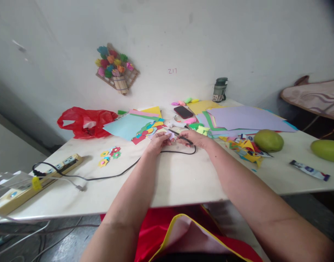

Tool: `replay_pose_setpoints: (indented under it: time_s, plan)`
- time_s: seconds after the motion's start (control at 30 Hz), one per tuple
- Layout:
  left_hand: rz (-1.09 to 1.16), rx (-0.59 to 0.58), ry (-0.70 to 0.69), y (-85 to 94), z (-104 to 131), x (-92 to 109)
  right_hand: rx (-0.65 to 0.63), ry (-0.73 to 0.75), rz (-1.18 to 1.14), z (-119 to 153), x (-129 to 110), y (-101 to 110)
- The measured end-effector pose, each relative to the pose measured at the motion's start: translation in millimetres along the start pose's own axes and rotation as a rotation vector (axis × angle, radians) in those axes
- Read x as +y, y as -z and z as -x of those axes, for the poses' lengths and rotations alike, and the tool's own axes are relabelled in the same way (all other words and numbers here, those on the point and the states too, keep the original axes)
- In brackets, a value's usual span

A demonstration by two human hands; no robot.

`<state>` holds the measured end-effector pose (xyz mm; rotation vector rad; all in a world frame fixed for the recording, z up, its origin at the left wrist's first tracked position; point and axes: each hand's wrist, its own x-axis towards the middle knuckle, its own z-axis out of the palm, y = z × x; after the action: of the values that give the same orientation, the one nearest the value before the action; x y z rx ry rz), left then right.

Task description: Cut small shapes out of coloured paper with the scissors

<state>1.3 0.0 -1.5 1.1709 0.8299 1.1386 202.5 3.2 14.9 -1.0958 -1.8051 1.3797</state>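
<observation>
My left hand [160,141] is closed with a small lilac paper piece [170,135] between its fingertips. Just right of it, my right hand [193,139] is closed around a slim black tool [185,139] whose thin end points up and left. A black cord [179,152] loops by the right hand and runs left under my left forearm. Behind the hands lie a white glue gun [177,124] and cut coloured paper scraps [141,137]. Small paper flowers [109,155] rest on the table to the left. The fingers partly hide what they hold.
A power strip [58,167] and red plastic bag [87,122] are at left. Paper sheets [246,118], a phone [183,112] and a bottle [220,89] lie or stand behind. Green fruit [269,141], scraps [247,151] and a tube [309,170] sit at right.
</observation>
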Motion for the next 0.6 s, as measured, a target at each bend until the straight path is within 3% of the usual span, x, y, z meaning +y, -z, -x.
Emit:
replay_pose_setpoints:
  time_s: [0.6]
  plan:
    - [0.001, 0.001, 0.015, -4.4, 3.5, 5.7, 0.010, -0.034, -0.051, -2.5, -3.6, -2.9]
